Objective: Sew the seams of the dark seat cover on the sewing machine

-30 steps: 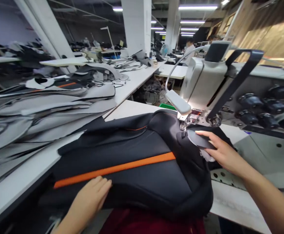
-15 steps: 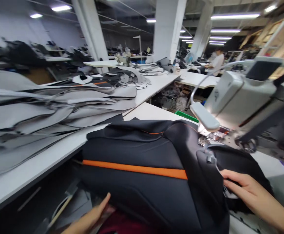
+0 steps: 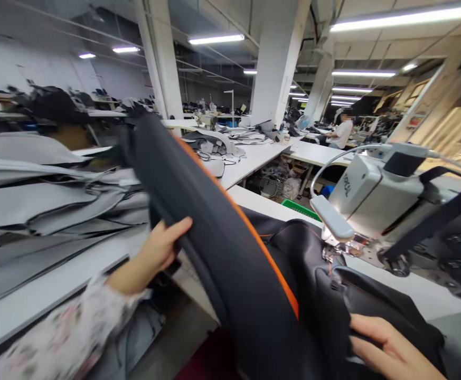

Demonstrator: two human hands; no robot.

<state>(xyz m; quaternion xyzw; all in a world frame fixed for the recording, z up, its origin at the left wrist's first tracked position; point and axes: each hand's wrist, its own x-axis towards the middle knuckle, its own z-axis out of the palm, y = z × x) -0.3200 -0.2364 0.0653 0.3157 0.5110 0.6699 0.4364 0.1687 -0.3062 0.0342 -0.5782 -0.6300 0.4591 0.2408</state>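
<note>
A large black leather-like cover (image 3: 210, 232) with an orange strip runs from the upper left down toward my body. My left hand (image 3: 161, 250) grips its left edge, thumb on top and fingers underneath, holding that end raised and folded over. My right hand (image 3: 384, 345) pinches the cover's edge at the lower right, just in front of the sewing machine (image 3: 367, 195). Part of the black material lies under the machine's needle area (image 3: 333, 253). The far end of the raised part is blurred.
Grey cut pieces (image 3: 36, 206) are heaped on the white table at left. A green basket (image 3: 299, 209) is behind the machine. Further back stand a pillar (image 3: 275, 68), more worktables and a seated person (image 3: 341, 131) in a white top.
My left hand has come up from below, lifting and folding the left side of the cover up and leftward. My right hand stays near the machine, slightly lower in view.
</note>
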